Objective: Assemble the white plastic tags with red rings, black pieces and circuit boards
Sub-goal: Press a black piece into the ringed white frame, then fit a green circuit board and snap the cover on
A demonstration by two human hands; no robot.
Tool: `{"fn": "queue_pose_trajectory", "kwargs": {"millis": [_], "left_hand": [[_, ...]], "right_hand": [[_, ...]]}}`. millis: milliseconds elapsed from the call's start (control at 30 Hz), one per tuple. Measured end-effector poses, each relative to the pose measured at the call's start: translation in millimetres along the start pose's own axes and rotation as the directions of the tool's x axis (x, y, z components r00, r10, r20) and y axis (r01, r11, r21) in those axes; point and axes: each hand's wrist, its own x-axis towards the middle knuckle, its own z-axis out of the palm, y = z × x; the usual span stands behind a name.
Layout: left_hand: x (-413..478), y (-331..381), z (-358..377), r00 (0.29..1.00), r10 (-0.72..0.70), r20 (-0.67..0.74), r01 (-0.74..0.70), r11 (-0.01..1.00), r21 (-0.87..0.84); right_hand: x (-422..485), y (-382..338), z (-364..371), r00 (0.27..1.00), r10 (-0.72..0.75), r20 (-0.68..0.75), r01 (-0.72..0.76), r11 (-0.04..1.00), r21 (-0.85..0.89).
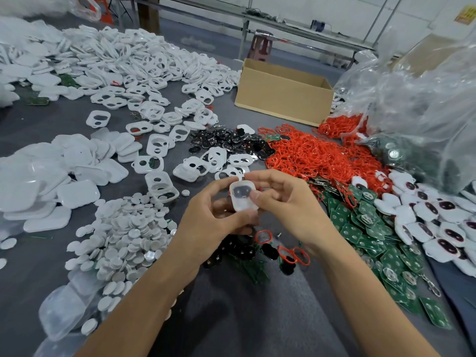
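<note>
White plastic tag [243, 202], one unit, held above the bench [257, 318] at the middle of the view; a dark insert shows through its face; what else is seated inside cannot be told.

Grip: left hand [211, 215] curled round the tag's left and lower edges; right hand [283, 199] pinching its right edge, thumb laid on the face, fingers behind; both closed on the same tag, with nothing else visibly held.

Directly below the hands: loose black pieces [231, 249] on the bench.

To the right: circuit boards [360, 228], green, in a spread heap; beyond them red rings [309, 153] in a large tangle, a few strays lying near the black pieces; far right, closed white tags [438, 228] with dark windows.

To the left: white discs [123, 228]; open white frames [154, 161]; plain white covers [64, 171].

Behind: cardboard box [283, 91]; clear plastic bags [412, 99].

Hazards, as judged: uneven thumb pressure could close the shell askew or nip a ring in the seam; a slack pinch could let the tag drop into the loose parts below, where it would be hard to tell from unfinished stock.
</note>
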Motion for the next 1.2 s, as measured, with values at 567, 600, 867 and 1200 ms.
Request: {"fn": "queue_pose_trajectory", "kwargs": {"millis": [567, 600, 867, 1200], "left_hand": [[-0.5, 0.6, -7.6, 0.947, -0.097, 0.308, 0.228, 0.876, -0.425], [-1.0, 0.5, -7.5, 0.944, -0.073, 0.323, 0.216, 0.875, -0.434], [-1.9, 3.9, -6.5, 0.955, 0.021, 0.297, 0.143, 0.843, -0.519], [0.3, 3.2, -7.2, 0.968, -0.017, 0.251, 0.130, 0.888, -0.441]], "right_hand": [[-11.9, -27.7, -10.7, 0.998, 0.012, 0.063, -0.019, 0.993, 0.120], [-12.6, -29.2, -11.0, 0.998, 0.012, 0.067, -0.020, 0.992, 0.128], [-11.7, -37.7, -20.7, 0.997, -0.040, 0.072, 0.029, 0.989, 0.144], [-10.6, 6.5, -123.5, 0.890, 0.407, -0.206, -0.371, 0.381, -0.847]]}}
